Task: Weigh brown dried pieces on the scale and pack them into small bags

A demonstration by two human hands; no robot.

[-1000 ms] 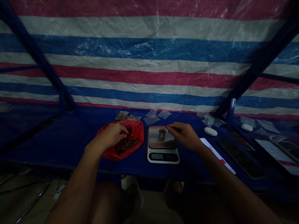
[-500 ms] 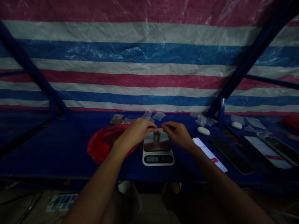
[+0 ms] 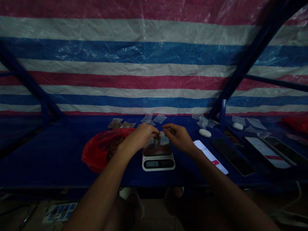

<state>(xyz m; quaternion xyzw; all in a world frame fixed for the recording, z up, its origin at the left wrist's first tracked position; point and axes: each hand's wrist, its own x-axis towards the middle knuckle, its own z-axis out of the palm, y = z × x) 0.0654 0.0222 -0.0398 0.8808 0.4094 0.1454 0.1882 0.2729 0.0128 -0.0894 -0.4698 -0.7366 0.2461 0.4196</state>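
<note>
From the left, a red plastic bag (image 3: 97, 154) of dark brown pieces sits near the front edge of the table (image 3: 48, 163), the left hand (image 3: 138, 138) pinches its fingers at the rim of a small metal cup (image 3: 157, 141) on a digital scale (image 3: 158, 162), and the right hand (image 3: 177, 136) pinches just beside it, any hold impossible to tell.

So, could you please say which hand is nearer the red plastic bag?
Left. The left hand sits just right of the red bag; the right hand is farther, beyond the scale.

We see a scale (image 3: 157, 150) with a glossy metal top, a thin shiny plastic bag (image 3: 94, 157), and a crinkled woven plastic tarp (image 3: 154, 53).
</note>
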